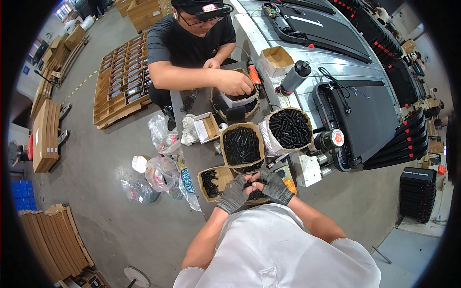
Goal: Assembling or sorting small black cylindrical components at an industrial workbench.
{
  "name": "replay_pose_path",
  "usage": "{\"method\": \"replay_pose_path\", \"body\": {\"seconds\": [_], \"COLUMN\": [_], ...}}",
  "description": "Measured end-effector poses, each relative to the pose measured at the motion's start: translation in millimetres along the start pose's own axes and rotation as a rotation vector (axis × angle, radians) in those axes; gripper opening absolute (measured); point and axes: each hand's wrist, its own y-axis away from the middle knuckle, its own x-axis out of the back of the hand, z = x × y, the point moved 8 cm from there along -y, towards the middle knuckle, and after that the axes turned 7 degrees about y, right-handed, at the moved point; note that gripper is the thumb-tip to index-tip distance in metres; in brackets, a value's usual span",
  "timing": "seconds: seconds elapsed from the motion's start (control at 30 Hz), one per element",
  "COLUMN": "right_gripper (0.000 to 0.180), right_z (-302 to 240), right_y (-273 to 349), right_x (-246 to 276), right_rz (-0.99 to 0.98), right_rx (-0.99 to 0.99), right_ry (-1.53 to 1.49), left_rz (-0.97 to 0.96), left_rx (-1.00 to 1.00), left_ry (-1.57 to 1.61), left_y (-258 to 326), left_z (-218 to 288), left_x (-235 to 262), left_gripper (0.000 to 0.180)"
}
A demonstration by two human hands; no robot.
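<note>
Open brown cardboard box [217, 180] of small black cylindrical parts [210, 181], upright at desk's six-o'clock edge; both gloved hands touch its three-o'clock end. Fuller matching box [242, 145] sits at its twelve o'clock.

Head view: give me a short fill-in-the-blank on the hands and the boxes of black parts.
1. Both of the wearer's hands, left hand and right hand, wear grey ____.
2. The two hands meet over a cardboard box holding small ____ parts.
3. The co-worker's hand reaches into a round ____.
4. The black bottle stands beside an open, empty cardboard ____.

Missing words: gloves; black; basket; box
</note>
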Motion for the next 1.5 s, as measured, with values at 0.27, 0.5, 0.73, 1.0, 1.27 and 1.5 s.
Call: {"method": "replay_pose_path", "body": {"seconds": [0.27, 0.5, 0.73, 1.0, 1.27, 1.5], "right_gripper": [0.023, 0.029, 0.041, 0.04, 0.038, 0.032], "right_z": [6, 30, -2, 22, 47, 67], "right_y": [6, 8, 15, 9, 16, 25], "right_x": [-6, -17, -42, -49, -38, -36], "right_rz": [0.024, -0.024, -0.353, -0.308, -0.131, -0.137], "right_rx": [-0.031, -0.326, -0.263, -0.198, -0.32, -0.37], "right_ry": [-0.126, -0.832, -1.367, -1.189, -1.276, -1.007], "left_rz": [-0.149, 0.124, 0.241, 0.102, 0.142, 0.065], "left_rx": [0.238, 0.027, -0.012, -0.043, -0.036, -0.036], "left_ry": [-0.081, -0.04, -0.133, -0.274, -0.196, -0.339], "left_y": [2, -1, -4, -11, -58, -135], "left_z": [-22, 10, 32, 46, 41, -15], "left_x": [-10, 4, 6, 3, 17, -3], "left_gripper": [0.029, 0.019, 0.019, 0.018, 0.014, 0.016]}}
